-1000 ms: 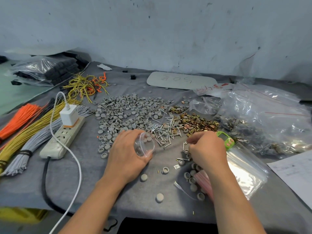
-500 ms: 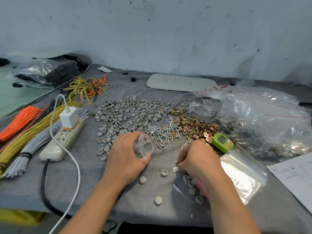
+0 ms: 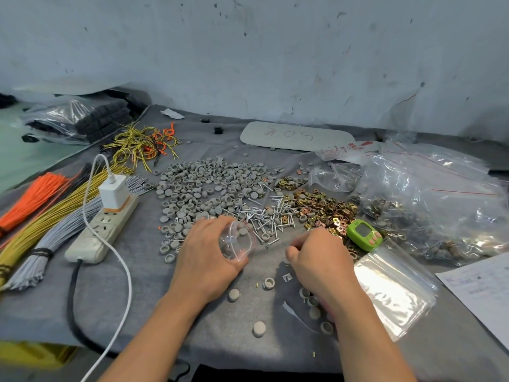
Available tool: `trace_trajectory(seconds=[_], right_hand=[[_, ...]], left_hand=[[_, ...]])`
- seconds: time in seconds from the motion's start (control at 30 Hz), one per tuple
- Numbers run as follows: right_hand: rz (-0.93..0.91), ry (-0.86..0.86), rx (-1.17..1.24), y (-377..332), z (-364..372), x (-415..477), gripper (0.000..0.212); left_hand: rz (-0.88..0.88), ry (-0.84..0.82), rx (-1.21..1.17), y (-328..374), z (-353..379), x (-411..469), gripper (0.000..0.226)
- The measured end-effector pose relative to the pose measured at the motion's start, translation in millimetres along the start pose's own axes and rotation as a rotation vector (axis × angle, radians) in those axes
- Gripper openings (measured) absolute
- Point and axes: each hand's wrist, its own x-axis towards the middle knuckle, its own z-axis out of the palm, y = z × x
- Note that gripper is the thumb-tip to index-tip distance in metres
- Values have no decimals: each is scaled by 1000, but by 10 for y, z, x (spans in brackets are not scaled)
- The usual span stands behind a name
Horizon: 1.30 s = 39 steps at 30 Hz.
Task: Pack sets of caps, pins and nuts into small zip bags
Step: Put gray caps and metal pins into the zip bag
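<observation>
Head view: left hand (image 3: 206, 255) curled round a small zip bag (image 3: 237, 241), thumb and fingers holding its mouth spread open, opening turned toward the right hand (image 3: 319, 260); bag looks to have a few bits in it, can't tell which. Right hand knuckles-up, fingers curled under just right of the bag; fingertips hidden, so can't tell if it pinches anything. Grey caps (image 3: 206, 188) piled beyond the left hand, silver pins (image 3: 265, 216) just past the bag mouth, brassy nuts (image 3: 322, 205) beyond the right hand. A few loose caps (image 3: 305, 293) lie under the right wrist and between the forearms on the grey worktop (image 3: 137, 296). Stack of empty zip bags (image 3: 394, 288) flat to the right of the right forearm, green counter (image 3: 363, 235) just beyond the stack. Handling, as a judgement: bag film is thin, floppy and slick, collapses if let go, so hold at the stiffer zip rim and bow it open. Caps are light, probably plastic or rubber, roll easily, so pinch across the rim. Pins are thin, hard and tangled; take by the shaft, heads snag. Nuts are small, sharp-edged and heavier; pinch flat sides.
</observation>
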Motion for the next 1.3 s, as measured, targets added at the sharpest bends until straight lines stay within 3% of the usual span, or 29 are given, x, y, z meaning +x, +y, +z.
trace_trajectory(seconds=[0.3, 0.4, 0.47, 0.63, 0.8, 0.93, 1.07, 1.17, 1.3], right_hand=[[-152, 82, 475, -143, 202, 60, 33], [-198, 87, 593, -268, 306, 30, 26], [-209, 77, 601, -354, 364, 19, 15], [-278, 32, 491, -501, 470, 10, 17], [-215, 71, 583, -468, 403, 82, 15], [-34, 220, 697, -279, 203, 157, 28], [111, 433, 508, 29, -17, 234, 36], [160, 310, 303, 215, -92, 247, 21], [142, 91, 66, 398, -93, 231, 24]], left_hand=[[-7, -35, 10, -3, 5, 4, 56], [16, -65, -7, -1, -2, 3, 54], [45, -52, -36, 15, -10, -4, 47], [117, -28, -45, 34, -5, -5, 36], [83, -43, -63, 2, -13, 1, 33], [68, -17, -69, 5, -18, 4, 36], [66, -11, -60, -9, -18, -7, 43], [63, -10, -60, -13, -15, -8, 45], [51, -6, -51, -13, -3, -4, 48]])
